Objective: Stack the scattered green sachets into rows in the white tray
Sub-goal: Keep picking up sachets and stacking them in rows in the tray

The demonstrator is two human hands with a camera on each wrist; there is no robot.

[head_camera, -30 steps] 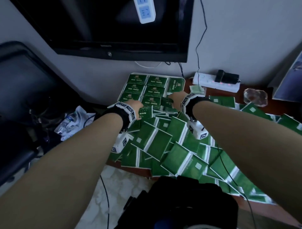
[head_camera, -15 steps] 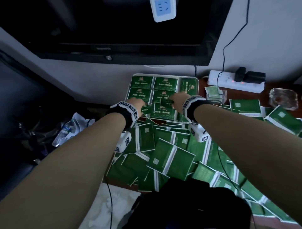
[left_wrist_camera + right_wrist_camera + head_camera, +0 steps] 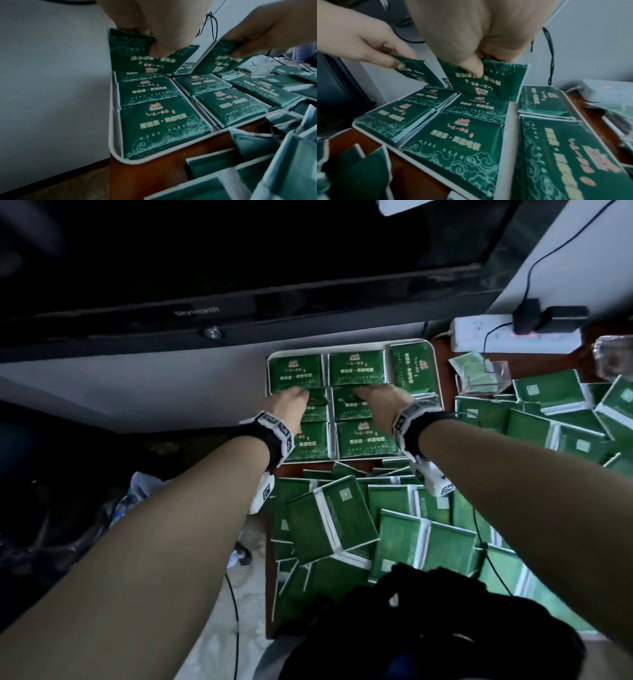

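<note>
The white tray (image 3: 342, 347) (image 3: 111, 121) sits at the table's far end, with rows of stacked green sachets (image 3: 363, 440) (image 3: 163, 125) (image 3: 453, 146) in it. My left hand (image 3: 291, 402) (image 3: 154, 44) pinches green sachets (image 3: 135, 54) between thumb and fingers over the left column's middle. Beside it, my right hand (image 3: 373, 400) (image 3: 471, 63) pinches green sachets (image 3: 498, 81), tilted, over the middle column. Each hand also shows in the other wrist view, left hand (image 3: 373, 44) and right hand (image 3: 257, 29). Loose sachets (image 3: 342, 518) lie heaped on the table.
A black TV (image 3: 205, 268) hangs just over the tray's far side. A white power strip (image 3: 513, 337) with plugs, a clear plastic box (image 3: 479, 374) and a glass dish (image 3: 613, 357) lie to the right. A black bag (image 3: 428, 628) sits at the near edge.
Both hands have moved forward from the tray's near edge to over its middle row, each still holding sachets. The head view has tilted and come closer.
</note>
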